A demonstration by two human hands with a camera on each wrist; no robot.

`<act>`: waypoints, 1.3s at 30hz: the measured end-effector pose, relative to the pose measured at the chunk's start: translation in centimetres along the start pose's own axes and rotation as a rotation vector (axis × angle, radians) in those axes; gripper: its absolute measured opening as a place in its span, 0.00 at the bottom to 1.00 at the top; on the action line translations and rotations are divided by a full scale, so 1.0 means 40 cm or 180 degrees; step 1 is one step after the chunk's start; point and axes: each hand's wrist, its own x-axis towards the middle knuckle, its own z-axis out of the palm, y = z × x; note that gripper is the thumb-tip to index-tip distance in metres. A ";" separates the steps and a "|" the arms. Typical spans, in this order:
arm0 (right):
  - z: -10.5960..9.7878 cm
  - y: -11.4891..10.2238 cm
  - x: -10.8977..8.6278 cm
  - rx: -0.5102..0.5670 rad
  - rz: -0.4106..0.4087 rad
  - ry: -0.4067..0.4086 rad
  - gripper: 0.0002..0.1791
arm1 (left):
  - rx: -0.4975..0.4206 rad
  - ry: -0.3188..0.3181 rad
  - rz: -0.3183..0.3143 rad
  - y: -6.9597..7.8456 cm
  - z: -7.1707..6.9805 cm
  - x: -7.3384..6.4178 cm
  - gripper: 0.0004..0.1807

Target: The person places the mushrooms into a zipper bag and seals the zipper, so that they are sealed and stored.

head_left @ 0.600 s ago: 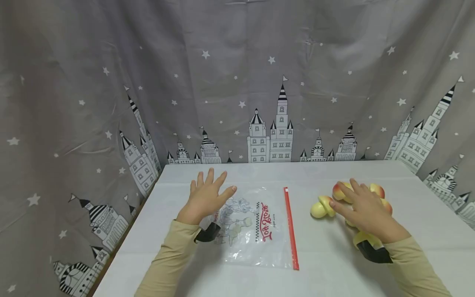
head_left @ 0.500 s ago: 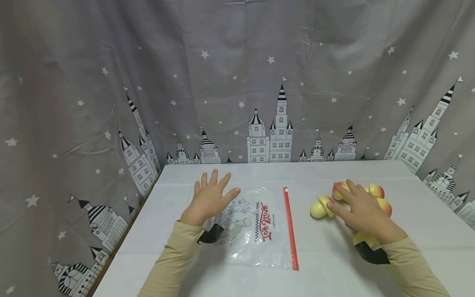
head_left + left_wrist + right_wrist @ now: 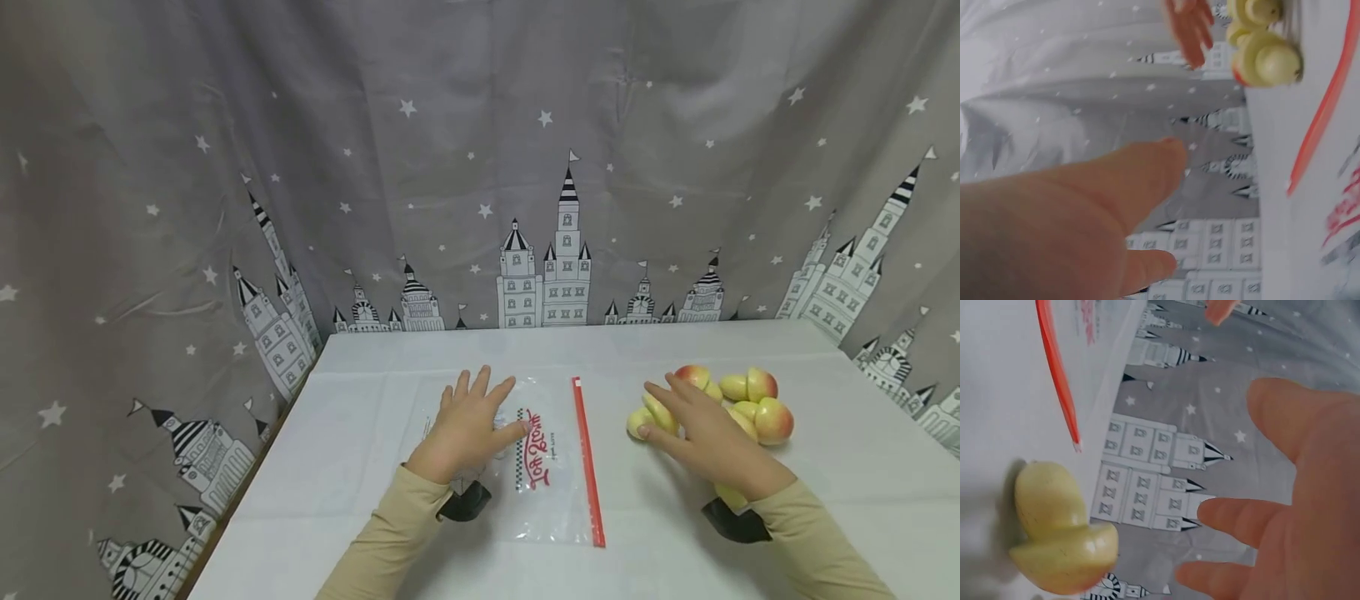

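Note:
My left hand (image 3: 465, 433), fingers straight and spread, hovers over a clear zip bag (image 3: 551, 517) lying flat on the white table. It covers the bag's left part. Red lettering and a red zip strip (image 3: 588, 462) show on the bag's right side. My right hand (image 3: 708, 437) is also spread, above a group of yellow, red-blushed fruit pieces (image 3: 772, 421), and hides some of them. Below that palm in the right wrist view, a rounded yellow fruit piece (image 3: 1054, 494) rests against another. Neither hand holds anything.
A grey curtain (image 3: 480, 167) printed with castles and stars hangs behind the table (image 3: 360, 367) and along its left side. Black straps (image 3: 465, 502) sit at both wrists, below beige sleeves.
My left hand has moved right, further over the zip bag. My right hand has shifted a little left and nearer, uncovering more of the fruit pieces at the back right.

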 end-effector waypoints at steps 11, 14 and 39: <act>0.035 -0.003 0.005 -0.0032 -0.0135 0.0057 0.34 | 0.0123 -0.0145 0.0660 0.045 0.119 0.008 0.39; 0.051 -0.004 0.000 0.0037 -0.0146 0.0080 0.33 | 0.0123 -0.0195 0.0731 0.054 0.157 0.007 0.39; 0.153 -0.034 0.002 0.0220 -0.0497 -0.0273 0.31 | 0.0400 -0.0477 0.0509 0.064 0.248 -0.006 0.45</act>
